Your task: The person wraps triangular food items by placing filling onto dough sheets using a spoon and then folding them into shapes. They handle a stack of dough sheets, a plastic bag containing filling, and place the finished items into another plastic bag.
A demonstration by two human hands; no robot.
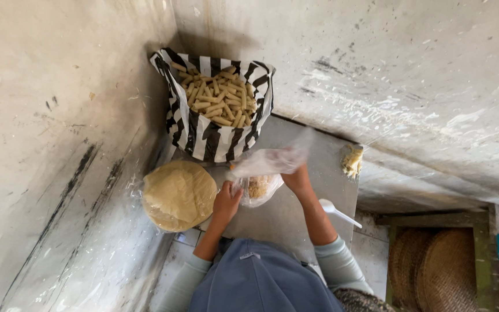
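Observation:
My left hand (pixel 226 201) and my right hand (pixel 297 178) both grip a clear plastic bag (pixel 268 167) over a small grey table (pixel 287 216). The bag holds a little pale crumbly food at its bottom and its top is pulled up loose between my hands. Behind it stands a black-and-white striped bag (pixel 215 136) filled with several short pale dough sticks (pixel 218 97). A large round of pale dough (pixel 179 195), wrapped in clear plastic, lies at the table's left edge beside my left hand.
A white plastic spoon (pixel 337 212) lies on the table's right edge. A lump of pale dough (pixel 352 160) sits at the far right corner. Stained walls close in on the left and behind. Woven round mats (pixel 437 268) lie on the floor to the right.

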